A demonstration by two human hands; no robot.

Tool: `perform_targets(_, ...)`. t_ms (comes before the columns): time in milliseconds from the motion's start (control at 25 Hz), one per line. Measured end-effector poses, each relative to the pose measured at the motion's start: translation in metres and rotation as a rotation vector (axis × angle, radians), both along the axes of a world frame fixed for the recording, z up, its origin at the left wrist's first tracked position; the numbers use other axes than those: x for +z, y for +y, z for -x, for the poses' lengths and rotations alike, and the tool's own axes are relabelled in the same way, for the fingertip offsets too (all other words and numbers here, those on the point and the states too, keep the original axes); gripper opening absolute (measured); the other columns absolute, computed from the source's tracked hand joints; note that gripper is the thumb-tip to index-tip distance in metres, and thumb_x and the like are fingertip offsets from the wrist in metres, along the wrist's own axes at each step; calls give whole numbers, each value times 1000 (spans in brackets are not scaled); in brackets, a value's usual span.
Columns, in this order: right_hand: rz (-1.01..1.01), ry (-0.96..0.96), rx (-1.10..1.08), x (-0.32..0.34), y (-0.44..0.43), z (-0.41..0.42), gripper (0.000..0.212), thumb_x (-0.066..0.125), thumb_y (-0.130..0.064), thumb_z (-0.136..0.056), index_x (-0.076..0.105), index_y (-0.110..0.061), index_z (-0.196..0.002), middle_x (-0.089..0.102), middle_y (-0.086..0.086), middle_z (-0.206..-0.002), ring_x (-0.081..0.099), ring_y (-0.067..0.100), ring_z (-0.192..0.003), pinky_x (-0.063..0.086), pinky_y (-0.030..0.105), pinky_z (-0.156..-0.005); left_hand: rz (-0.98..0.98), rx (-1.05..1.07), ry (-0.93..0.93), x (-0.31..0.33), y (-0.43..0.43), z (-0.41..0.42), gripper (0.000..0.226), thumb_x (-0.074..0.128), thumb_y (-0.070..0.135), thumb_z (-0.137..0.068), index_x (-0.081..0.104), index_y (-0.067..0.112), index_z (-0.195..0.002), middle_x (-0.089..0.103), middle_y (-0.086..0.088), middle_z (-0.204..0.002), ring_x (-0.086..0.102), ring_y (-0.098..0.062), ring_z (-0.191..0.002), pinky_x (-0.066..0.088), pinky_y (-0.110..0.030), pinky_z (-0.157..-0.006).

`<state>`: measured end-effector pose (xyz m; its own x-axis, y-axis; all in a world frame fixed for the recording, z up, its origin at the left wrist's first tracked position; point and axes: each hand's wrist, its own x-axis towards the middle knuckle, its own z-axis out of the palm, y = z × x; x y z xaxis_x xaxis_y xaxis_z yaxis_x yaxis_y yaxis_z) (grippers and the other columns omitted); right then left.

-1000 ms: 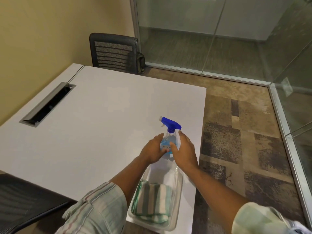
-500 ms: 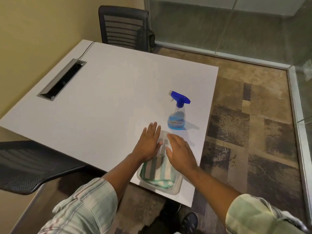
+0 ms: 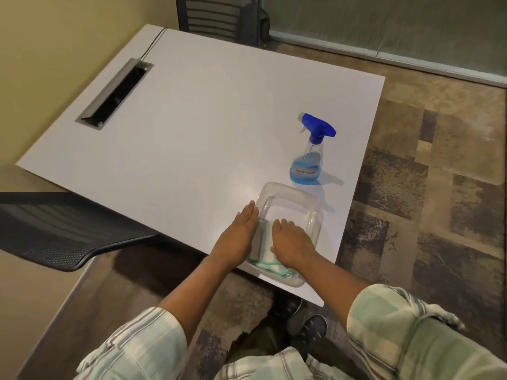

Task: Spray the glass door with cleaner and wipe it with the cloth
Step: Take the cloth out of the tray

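A clear spray bottle (image 3: 308, 165) with blue liquid and a blue trigger head stands upright on the white table (image 3: 205, 119), just beyond a clear plastic tray (image 3: 289, 188). A folded green-and-white striped cloth (image 3: 264, 244) lies in the near end of the tray. My left hand (image 3: 237, 238) lies flat along the cloth's left edge at the tray's left rim. My right hand (image 3: 290, 242) rests palm down on the cloth, hiding most of it. Neither hand shows a closed grip. Glass panels (image 3: 411, 23) run along the far side of the room.
A black mesh chair (image 3: 219, 15) stands at the table's far end and another (image 3: 55, 231) at its left near side. A recessed cable box (image 3: 115, 94) is set into the table's left part. Patterned carpet (image 3: 425, 187) lies to the right. My shoes (image 3: 304, 322) show below the table edge.
Both hands let go of the spray bottle, which now stands on the table beyond the tray, and drew back onto the cloth in the tray. The view tilted downward.
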<state>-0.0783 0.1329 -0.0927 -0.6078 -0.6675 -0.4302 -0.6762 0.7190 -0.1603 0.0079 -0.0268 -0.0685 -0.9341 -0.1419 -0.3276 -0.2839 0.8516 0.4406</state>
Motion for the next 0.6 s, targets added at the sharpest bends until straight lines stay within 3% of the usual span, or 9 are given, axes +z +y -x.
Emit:
perform_targets(120, -63, 28, 1, -5, -4, 0, 75, 70, -30, -99, 33, 0, -158, 60, 20, -143, 63, 38, -122, 49, 49, -105, 73, -31, -1, -6, 2, -2, 77, 47, 6, -111, 0, 12, -172, -5, -10, -181, 4, -25, -169, 7, -41, -138)
perform_targets(200, -76, 33, -22, -5, -5, 2, 76, 73, -33, -97, 37, -1, -156, 61, 18, -142, 61, 36, -124, 46, 50, -107, 169, -81, -9, -12, 3, -8, 68, 34, 22, -115, -1, 10, -172, -7, -11, -181, -1, -28, -169, 9, -50, -139)
perform_targets(400, 8, -11, -61, 6, -6, 14, 41, 77, -35, -92, 62, -15, -125, 64, 11, -126, 59, 32, -117, 43, 45, -102, 254, -115, -6, -19, 2, -16, 71, 14, 49, -115, -7, 11, -171, -14, -9, -180, -13, -26, -168, -2, -50, -138)
perform_targets(600, 204, -213, -255, 27, 4, 15, 21, 74, -25, -91, 59, -19, -105, 60, 5, -110, 64, 31, -104, 42, 34, -76, 249, -120, 6, -20, 1, -16, 82, 8, 64, -111, -8, 11, -171, -14, -9, -181, -14, -24, -168, -6, -46, -137)
